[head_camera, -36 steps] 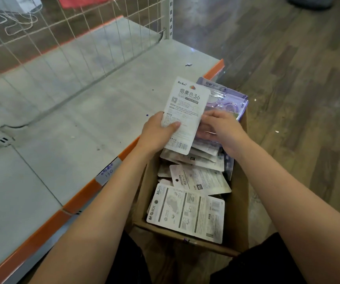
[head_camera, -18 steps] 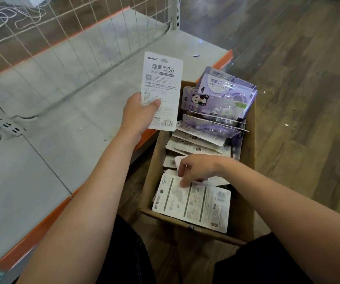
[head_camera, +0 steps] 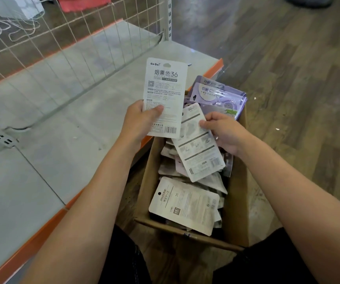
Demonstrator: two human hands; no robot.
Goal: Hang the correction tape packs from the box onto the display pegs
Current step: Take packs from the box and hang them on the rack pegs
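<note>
Two hands working, step judged as gathering packs from box [head_camera: 236,201]. Left hand [head_camera: 138,124] gripping white pack [head_camera: 165,93], thumb across its face, above shelf edge. Right hand [head_camera: 222,134] pinching second pack [head_camera: 197,144] over box. One box, many packs lying inside, uncountable. No pegs showing; next needs locating one, threading hang hole.

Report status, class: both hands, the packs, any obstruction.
Left hand holds a white pack upright. Right hand holds a second pack over the box. No pegs in view; nothing hung yet.
</note>
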